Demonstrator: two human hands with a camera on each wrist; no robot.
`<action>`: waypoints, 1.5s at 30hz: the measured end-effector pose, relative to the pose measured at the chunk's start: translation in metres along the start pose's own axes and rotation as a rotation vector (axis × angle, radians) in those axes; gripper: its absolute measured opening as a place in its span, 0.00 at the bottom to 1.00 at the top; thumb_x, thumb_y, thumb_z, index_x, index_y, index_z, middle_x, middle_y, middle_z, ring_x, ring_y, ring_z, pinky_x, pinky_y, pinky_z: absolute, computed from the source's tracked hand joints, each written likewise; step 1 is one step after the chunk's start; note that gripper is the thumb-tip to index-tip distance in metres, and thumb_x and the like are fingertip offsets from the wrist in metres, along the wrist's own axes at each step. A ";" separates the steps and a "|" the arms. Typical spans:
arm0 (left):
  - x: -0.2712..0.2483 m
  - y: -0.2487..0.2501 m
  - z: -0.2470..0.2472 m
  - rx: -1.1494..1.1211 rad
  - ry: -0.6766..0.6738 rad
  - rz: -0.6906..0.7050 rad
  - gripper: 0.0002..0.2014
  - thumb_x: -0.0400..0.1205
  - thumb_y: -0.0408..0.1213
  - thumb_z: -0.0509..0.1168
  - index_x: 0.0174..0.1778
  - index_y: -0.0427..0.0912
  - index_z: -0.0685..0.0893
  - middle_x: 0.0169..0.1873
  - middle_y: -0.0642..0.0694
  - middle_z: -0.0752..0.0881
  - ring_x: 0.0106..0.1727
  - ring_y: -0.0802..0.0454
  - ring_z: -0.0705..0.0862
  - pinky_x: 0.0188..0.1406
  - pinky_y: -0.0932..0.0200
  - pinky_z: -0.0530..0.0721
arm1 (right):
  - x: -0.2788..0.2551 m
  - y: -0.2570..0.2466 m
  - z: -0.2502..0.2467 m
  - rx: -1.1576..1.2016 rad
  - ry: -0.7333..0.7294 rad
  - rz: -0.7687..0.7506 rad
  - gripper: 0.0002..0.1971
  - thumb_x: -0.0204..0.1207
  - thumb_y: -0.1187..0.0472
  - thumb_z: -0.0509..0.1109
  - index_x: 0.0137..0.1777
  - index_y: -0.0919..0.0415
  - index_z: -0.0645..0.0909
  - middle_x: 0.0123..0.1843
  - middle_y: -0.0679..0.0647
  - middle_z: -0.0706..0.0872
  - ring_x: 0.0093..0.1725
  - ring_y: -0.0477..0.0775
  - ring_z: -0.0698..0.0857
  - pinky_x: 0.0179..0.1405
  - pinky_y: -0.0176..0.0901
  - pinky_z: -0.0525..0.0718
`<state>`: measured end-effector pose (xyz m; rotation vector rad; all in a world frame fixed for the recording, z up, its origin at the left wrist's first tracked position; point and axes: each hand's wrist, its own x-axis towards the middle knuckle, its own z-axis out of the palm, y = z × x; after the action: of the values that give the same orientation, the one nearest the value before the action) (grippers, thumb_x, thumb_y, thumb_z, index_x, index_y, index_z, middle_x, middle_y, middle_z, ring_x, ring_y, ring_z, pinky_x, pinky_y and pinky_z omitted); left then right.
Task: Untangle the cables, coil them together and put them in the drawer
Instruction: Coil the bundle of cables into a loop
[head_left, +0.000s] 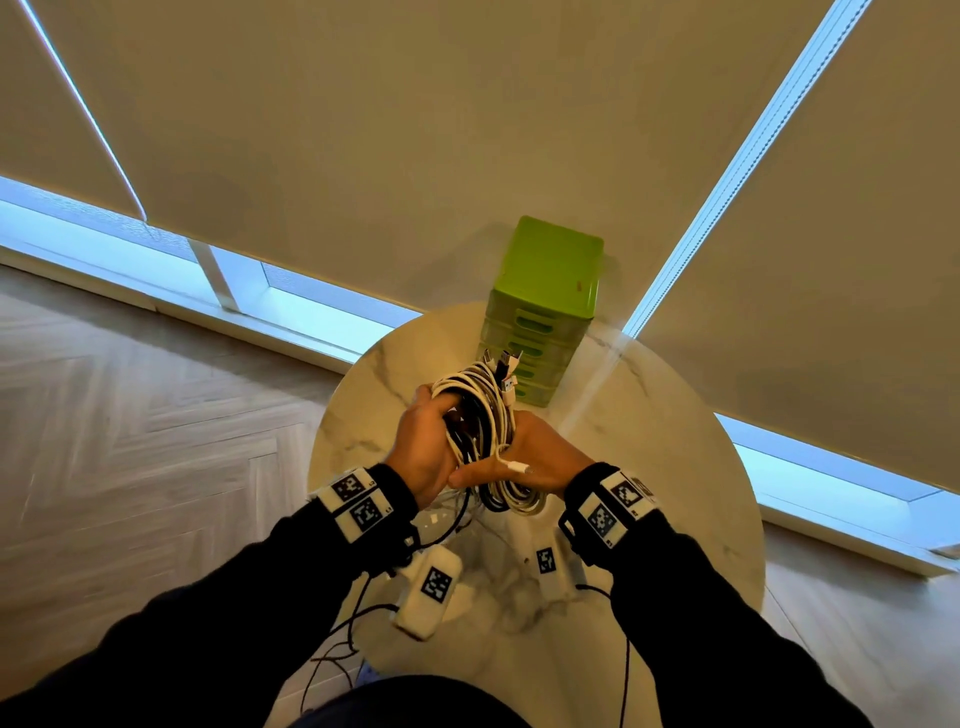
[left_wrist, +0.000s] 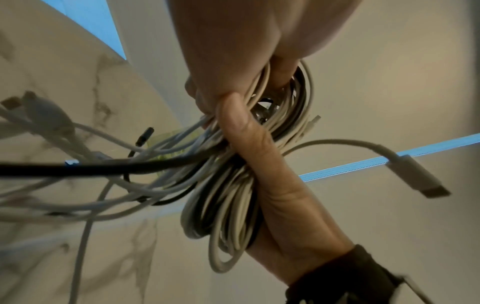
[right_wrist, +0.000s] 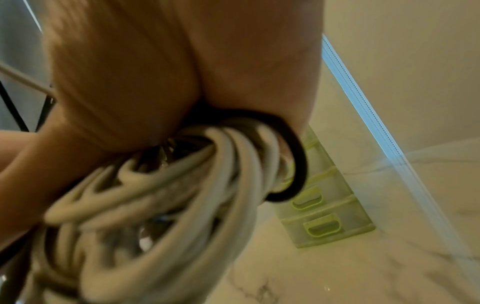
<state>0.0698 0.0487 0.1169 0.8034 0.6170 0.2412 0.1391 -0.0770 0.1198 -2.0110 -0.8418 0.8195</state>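
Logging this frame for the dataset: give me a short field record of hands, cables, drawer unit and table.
left hand: grips the cable coil from the left, fingers curled round the loops
right hand: holds the same coil from the right, thumb across the strands
cable coil: white and black cables bundled, held above the table; plug ends stick out on the far side
loose connector: hangs free of the coil
drawer unit: green, at the table's far edge; visible drawers closed
table: round, marble-patterned

One cable bundle, one green drawer unit, two hands.
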 end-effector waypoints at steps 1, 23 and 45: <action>0.000 -0.001 0.000 -0.037 -0.006 -0.019 0.17 0.87 0.30 0.59 0.72 0.30 0.75 0.64 0.27 0.85 0.64 0.35 0.87 0.61 0.43 0.87 | 0.001 -0.001 -0.002 -0.023 -0.010 0.036 0.30 0.54 0.35 0.87 0.56 0.45 0.88 0.52 0.46 0.92 0.55 0.48 0.90 0.60 0.61 0.87; -0.007 0.007 0.029 0.318 -0.239 0.032 0.36 0.77 0.20 0.68 0.80 0.43 0.67 0.64 0.41 0.82 0.65 0.48 0.81 0.67 0.50 0.81 | -0.007 0.011 -0.005 0.345 0.301 0.147 0.20 0.68 0.64 0.79 0.61 0.51 0.87 0.57 0.51 0.92 0.58 0.51 0.89 0.68 0.63 0.83; 0.010 0.016 0.008 0.678 -0.532 0.171 0.58 0.60 0.50 0.86 0.85 0.59 0.61 0.74 0.53 0.78 0.74 0.55 0.80 0.72 0.51 0.81 | -0.020 -0.013 -0.019 0.188 0.156 0.116 0.07 0.79 0.65 0.73 0.40 0.58 0.88 0.31 0.50 0.89 0.35 0.50 0.88 0.41 0.46 0.88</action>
<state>0.0825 0.0593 0.1290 1.5137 0.1087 -0.0433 0.1386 -0.0945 0.1450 -1.9409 -0.5441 0.7652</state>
